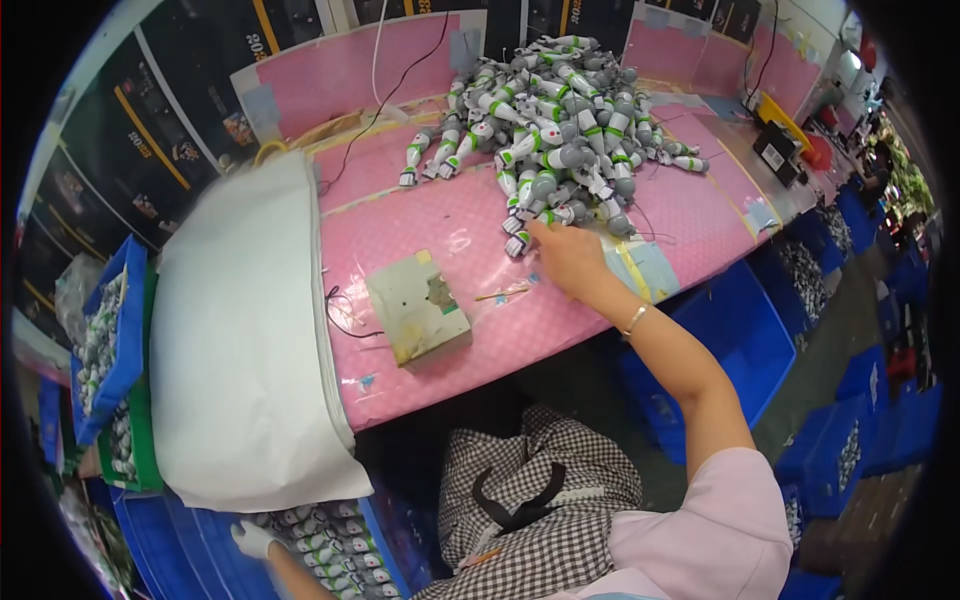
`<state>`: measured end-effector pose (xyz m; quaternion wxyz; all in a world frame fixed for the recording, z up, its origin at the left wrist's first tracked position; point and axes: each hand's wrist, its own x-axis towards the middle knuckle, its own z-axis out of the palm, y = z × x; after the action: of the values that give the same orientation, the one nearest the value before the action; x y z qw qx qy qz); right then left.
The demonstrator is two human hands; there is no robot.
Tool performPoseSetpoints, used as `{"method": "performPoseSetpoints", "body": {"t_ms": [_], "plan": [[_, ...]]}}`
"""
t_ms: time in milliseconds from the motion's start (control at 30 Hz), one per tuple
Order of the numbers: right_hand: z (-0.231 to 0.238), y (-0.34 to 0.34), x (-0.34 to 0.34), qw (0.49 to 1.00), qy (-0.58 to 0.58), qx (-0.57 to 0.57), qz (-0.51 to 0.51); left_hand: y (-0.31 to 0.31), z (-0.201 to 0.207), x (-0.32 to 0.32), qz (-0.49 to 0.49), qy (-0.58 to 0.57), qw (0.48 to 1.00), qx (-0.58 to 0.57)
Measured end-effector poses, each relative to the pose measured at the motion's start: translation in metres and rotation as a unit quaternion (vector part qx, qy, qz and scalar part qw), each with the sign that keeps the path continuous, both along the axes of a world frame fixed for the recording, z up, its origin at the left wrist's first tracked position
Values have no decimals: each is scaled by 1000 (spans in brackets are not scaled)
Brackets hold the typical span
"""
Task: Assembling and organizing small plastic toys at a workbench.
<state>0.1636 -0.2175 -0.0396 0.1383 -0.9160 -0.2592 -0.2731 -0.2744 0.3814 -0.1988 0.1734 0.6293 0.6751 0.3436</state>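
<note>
A big heap of toy figure limbs (560, 110), white and grey with green bands, lies on the pink table. My bare right hand (570, 258) is at the heap's near edge, fingers drawn together on a toy limb (517, 243) there. Down at the lower left, my left hand (256, 540) wears a white glove. It rests over a blue bin (385, 545), beside rows of similar toy limbs (335, 545) laid inside. The gloved fingers are too small and partly hidden to make out. A grey metal box (415, 315) sits on the table between the two hands.
White sheeting (240, 340) covers the table's left end. Beyond it, a blue crate (125, 345) holds more parts, above a green crate (147, 440). Under the right edge is a large blue bin (745, 345). A thin black cable (345, 315) runs beside the metal box.
</note>
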Motion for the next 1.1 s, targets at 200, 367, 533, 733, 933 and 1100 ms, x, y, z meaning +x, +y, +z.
{"method": "performPoseSetpoints", "body": {"t_ms": [200, 367, 533, 733, 933, 1100], "plan": [[-13, -24, 30, 996, -82, 35, 1, -118, 95, 89, -142, -221, 960, 98], [28, -32, 18, 899, -250, 353, 67, -260, 139, 143, -312, -227, 918, 95], [41, 5, -22, 858, -88, 480, 161, -370, 186, 212, -635, -383, 588, -323], [28, 54, -97, 408, 474, 681, 381, -414, 225, 298, -549, -608, 431, -379], [-3, 113, -129, 94, 648, 680, 329, -358, 201, 281, -451, -601, 416, -512], [13, 107, -124, -68, 677, 637, 361, -343, 220, 288, -455, -620, 490, -410]]}}
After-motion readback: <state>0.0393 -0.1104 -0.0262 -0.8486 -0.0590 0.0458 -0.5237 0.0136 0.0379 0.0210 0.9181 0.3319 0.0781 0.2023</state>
